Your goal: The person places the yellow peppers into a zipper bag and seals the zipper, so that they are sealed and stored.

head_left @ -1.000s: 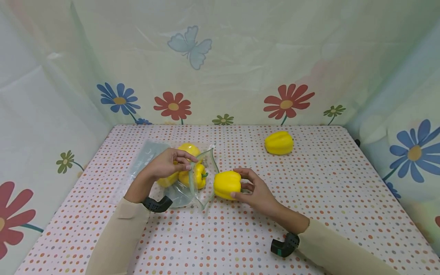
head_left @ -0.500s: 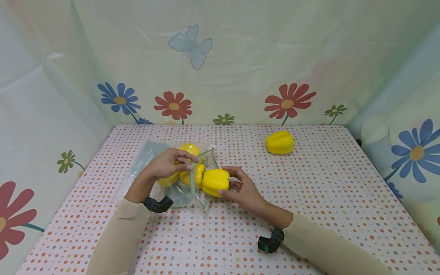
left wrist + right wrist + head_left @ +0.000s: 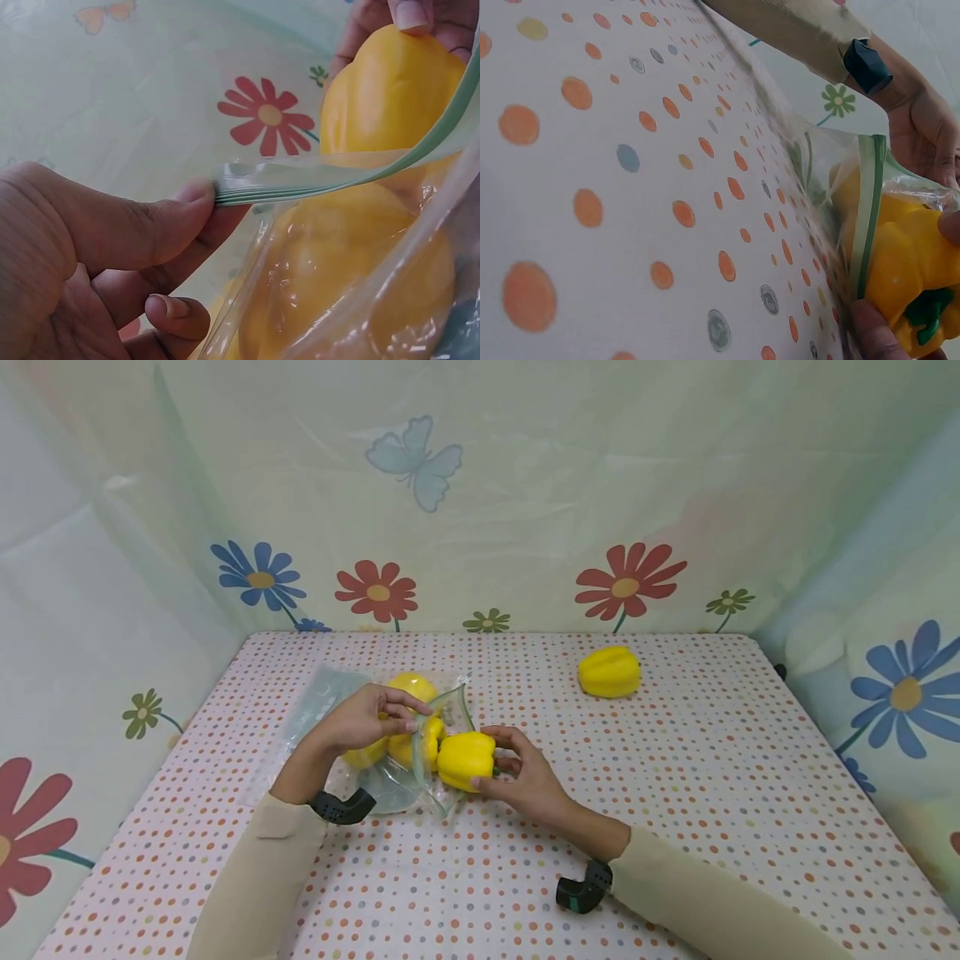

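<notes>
A clear zip bag (image 3: 392, 787) with a green zip edge lies at the table's middle left, several yellow bell peppers inside it. My left hand (image 3: 365, 718) pinches the bag's zip edge between thumb and forefinger, as the left wrist view shows closely. In my right hand (image 3: 527, 779) is another yellow bell pepper (image 3: 465, 760), gripped by thumb and fingers at the bag's mouth and partly inside it. Its green stem (image 3: 930, 315) points toward my right palm. Against its far end sits a bagged pepper (image 3: 337, 262), seen through the plastic.
One more yellow bell pepper (image 3: 609, 672) lies on its side toward the back right. A dotted cloth covers the table (image 3: 675, 752). Behind it and along both sides hangs a flower-printed curtain (image 3: 517, 493).
My right hand has moved left, carrying its pepper from outside the bag into the mouth. The left hand stays at the zip edge.
</notes>
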`<control>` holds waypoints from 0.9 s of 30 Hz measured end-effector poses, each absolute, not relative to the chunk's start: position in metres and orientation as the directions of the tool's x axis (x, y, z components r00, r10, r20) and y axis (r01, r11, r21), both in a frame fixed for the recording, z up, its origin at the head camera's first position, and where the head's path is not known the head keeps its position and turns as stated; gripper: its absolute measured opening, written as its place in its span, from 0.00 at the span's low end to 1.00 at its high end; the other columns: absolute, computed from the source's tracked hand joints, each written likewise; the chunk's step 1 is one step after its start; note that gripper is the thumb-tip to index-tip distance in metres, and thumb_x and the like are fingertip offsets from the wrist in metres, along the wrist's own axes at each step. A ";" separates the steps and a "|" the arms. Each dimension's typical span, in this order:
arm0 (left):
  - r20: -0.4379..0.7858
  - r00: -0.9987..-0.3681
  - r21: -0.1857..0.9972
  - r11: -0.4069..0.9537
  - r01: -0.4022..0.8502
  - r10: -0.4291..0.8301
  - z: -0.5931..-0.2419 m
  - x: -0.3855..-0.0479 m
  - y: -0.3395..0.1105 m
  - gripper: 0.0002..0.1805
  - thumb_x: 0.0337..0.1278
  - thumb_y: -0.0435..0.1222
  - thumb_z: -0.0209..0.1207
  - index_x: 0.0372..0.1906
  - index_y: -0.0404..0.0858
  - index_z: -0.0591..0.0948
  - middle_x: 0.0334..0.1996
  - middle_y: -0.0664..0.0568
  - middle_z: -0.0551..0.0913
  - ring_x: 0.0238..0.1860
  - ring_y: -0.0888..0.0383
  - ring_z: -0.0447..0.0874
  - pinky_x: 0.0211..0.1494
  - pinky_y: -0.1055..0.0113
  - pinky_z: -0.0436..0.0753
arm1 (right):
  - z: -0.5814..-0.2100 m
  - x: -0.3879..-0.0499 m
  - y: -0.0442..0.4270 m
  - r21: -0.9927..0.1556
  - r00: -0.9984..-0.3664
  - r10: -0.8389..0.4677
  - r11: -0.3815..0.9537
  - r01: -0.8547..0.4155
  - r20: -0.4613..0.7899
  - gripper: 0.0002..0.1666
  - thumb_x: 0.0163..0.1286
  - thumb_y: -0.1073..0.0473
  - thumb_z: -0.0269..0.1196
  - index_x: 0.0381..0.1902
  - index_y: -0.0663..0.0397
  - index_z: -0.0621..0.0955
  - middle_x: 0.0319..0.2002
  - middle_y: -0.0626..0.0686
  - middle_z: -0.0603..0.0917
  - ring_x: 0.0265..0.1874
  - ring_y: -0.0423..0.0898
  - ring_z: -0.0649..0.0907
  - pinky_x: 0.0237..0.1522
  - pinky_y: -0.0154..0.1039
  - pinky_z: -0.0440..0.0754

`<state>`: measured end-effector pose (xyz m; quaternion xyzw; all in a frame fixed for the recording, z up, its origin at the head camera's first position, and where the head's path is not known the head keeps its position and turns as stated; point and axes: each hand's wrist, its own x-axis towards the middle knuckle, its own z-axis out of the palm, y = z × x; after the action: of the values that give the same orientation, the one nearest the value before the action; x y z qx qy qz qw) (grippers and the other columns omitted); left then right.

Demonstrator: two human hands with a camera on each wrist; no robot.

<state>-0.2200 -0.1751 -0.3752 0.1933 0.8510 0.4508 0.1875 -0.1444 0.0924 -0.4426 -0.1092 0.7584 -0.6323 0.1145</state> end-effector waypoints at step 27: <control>-0.140 -0.851 0.852 0.499 0.157 0.506 -0.373 -0.217 -0.177 0.14 0.62 0.32 0.62 0.53 0.36 0.84 0.38 0.46 0.90 0.47 0.55 0.82 0.48 0.69 0.81 | -0.434 -0.146 0.077 -0.978 -0.962 -0.272 0.200 -0.061 0.005 0.43 0.59 0.60 0.72 0.70 0.43 0.66 0.67 0.54 0.67 0.60 0.55 0.78 0.52 0.41 0.84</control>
<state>-0.2174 -0.1767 -0.3733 0.1962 0.8446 0.4604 0.1900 -0.1464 0.0772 -0.4340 -0.1081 0.7700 -0.6231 0.0844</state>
